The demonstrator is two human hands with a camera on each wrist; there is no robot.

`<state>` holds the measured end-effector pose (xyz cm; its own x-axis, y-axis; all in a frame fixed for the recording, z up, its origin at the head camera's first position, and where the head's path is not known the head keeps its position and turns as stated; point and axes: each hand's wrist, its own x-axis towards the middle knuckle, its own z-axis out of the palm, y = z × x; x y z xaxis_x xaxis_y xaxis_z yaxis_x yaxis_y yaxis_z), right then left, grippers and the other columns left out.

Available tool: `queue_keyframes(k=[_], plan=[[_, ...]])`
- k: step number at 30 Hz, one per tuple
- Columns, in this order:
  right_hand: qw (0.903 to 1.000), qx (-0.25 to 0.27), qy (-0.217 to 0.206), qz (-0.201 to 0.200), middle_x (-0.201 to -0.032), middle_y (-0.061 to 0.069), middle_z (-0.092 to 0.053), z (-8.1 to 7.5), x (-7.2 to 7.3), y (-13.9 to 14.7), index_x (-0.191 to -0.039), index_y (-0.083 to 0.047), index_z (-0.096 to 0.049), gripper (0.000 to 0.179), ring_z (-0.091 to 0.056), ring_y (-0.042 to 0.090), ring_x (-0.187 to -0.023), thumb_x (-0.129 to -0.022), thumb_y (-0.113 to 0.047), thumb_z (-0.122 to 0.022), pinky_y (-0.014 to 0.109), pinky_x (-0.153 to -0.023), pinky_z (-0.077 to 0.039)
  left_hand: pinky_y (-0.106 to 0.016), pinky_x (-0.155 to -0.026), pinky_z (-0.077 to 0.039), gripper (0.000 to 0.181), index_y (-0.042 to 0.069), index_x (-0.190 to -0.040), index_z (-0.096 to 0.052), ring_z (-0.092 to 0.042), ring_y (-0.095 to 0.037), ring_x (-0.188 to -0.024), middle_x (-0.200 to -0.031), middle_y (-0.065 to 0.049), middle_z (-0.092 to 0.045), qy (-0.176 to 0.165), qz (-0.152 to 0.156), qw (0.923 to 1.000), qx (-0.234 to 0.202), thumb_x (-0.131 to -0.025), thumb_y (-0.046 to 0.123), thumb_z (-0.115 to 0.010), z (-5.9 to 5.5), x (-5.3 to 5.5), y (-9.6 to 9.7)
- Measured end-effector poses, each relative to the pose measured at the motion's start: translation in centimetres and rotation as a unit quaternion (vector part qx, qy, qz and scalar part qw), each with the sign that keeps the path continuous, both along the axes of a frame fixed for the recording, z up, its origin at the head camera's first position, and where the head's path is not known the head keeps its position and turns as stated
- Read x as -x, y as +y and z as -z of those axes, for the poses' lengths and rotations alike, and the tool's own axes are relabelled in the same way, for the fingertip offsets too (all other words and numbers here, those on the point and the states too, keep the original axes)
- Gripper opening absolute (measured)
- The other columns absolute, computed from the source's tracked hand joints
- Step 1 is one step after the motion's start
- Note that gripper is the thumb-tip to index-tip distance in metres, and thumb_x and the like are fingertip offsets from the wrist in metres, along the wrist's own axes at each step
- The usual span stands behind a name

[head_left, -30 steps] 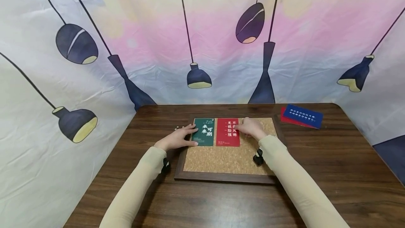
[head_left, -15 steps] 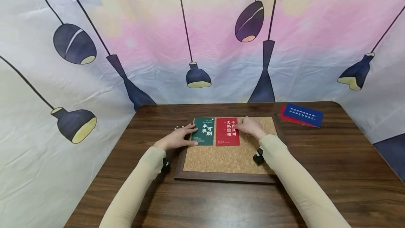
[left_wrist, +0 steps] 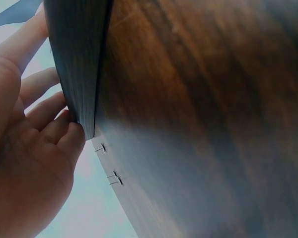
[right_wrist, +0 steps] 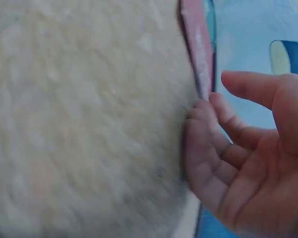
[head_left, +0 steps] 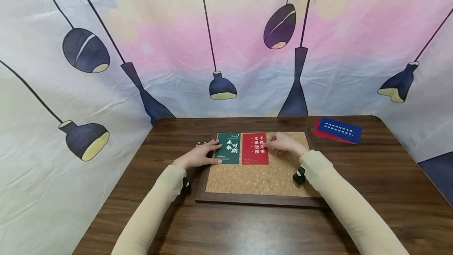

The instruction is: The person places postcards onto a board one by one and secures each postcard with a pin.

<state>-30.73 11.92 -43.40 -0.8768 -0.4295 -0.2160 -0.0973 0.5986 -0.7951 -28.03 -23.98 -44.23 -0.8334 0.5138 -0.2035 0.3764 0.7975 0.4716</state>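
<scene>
A cork board (head_left: 247, 180) with a dark wooden frame lies on the table. On it a green card (head_left: 228, 150) sits left of a red card (head_left: 254, 154), both with white writing; a small pin shows at the green card's top right corner. My left hand (head_left: 198, 156) rests with spread fingers across the frame's left side, fingertips on the green card. At the red card's right edge is my right hand (head_left: 283, 144), its bent fingers touching the card. The right wrist view shows the thumb (right_wrist: 251, 88) standing apart from the other fingers.
Several pushpins (head_left: 200, 143) lie on the table left of the board; some pins (left_wrist: 115, 178) also show in the left wrist view. A blue card (head_left: 340, 130) overlaps another red card (head_left: 320, 133) at the back right. A lamp-patterned cloth (head_left: 177, 50) hangs behind.
My right hand and forearm have shifted slightly to the right, so the fingers cover less of the red card. The left hand and both cards have stayed in place.
</scene>
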Motion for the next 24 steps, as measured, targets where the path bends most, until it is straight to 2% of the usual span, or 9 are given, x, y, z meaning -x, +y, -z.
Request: queue_keyframes(k=[3,8,14,16,19,22,24], plan=[[0.9987,-0.021,0.028,-0.037,-0.079,0.006,-0.059,-0.6,-0.3,0.3,-0.094,-0.001,-0.063,0.019,-0.049,0.016,-0.064,-0.1,-0.019,-0.063,0.029,-0.059,-0.041,-0.065,-0.118,-0.011,0.079,0.013,-0.157,-0.038,-0.014,-0.034,-0.153,-0.167,-0.008,-0.019,0.0,-0.004,1.0,0.001,-0.094,0.05,-0.068,0.2,0.0,0.0],[0.9902,-0.069,0.099,-0.07,-0.091,0.005,-0.066,-0.9,-0.7,0.2,-0.101,-0.004,-0.067,0.015,-0.053,0.017,-0.069,-0.097,-0.019,-0.067,0.032,-0.064,-0.044,-0.064,-0.118,-0.011,0.079,0.013,-0.157,-0.038,-0.014,-0.033,-0.153,-0.167,-0.007,-0.019,0.002,-0.003,1.0,0.001,-0.094,0.05,-0.069,0.3,-0.1,0.0],[0.9654,-0.11,0.212,-0.105,-0.11,0.012,-0.069,-0.4,-1.9,-0.2,-0.115,-0.002,-0.069,0.026,-0.062,0.022,-0.086,-0.094,-0.019,-0.072,0.04,-0.077,-0.051,-0.064,-0.118,-0.011,0.079,0.013,-0.157,-0.038,-0.013,-0.033,-0.153,-0.167,-0.008,-0.018,0.001,0.004,1.0,0.002,-0.094,0.049,-0.068,0.1,-0.1,0.1],[0.9584,-0.123,0.233,-0.11,-0.119,0.016,-0.067,-0.4,-2.4,-0.5,-0.122,-0.001,-0.068,0.034,-0.064,0.025,-0.093,-0.094,-0.019,-0.072,0.044,-0.083,-0.052,-0.064,-0.118,-0.011,0.078,0.012,-0.157,-0.038,-0.013,-0.033,-0.153,-0.167,-0.009,-0.018,-0.002,0.004,1.0,0.0,-0.095,0.048,-0.068,0.0,-0.1,0.2],[0.9525,-0.149,0.235,-0.123,-0.133,0.021,-0.06,-0.4,-3.0,-0.9,-0.134,-0.002,-0.062,0.045,-0.063,0.033,-0.11,-0.095,-0.022,-0.071,0.049,-0.095,-0.05,-0.064,-0.118,-0.01,0.078,0.012,-0.157,-0.038,-0.013,-0.033,-0.153,-0.167,-0.009,-0.019,-0.001,0.003,1.0,-0.001,-0.095,0.048,-0.068,-0.1,-0.1,0.2],[0.9445,-0.185,0.226,-0.151,-0.149,0.021,-0.049,-0.5,-3.6,-1.3,-0.145,-0.006,-0.055,0.053,-0.048,0.038,-0.136,-0.098,-0.029,-0.067,0.054,-0.108,-0.041,-0.064,-0.118,-0.01,0.077,0.012,-0.157,-0.038,-0.013,-0.032,-0.153,-0.167,-0.009,-0.019,0.001,0.001,1.0,-0.004,-0.095,0.046,-0.069,-0.2,-0.1,0.2],[0.9406,-0.208,0.205,-0.173,-0.156,0.019,-0.04,-0.5,-4.0,-1.5,-0.15,-0.011,-0.05,0.057,-0.04,0.038,-0.142,-0.1,-0.035,-0.063,0.056,-0.111,-0.036,-0.064,-0.118,-0.01,0.077,0.012,-0.157,-0.038,-0.013,-0.031,-0.153,-0.167,-0.008,-0.019,0.002,0.0,1.0,-0.005,-0.095,0.046,-0.069,-0.2,-0.2,0.2]])
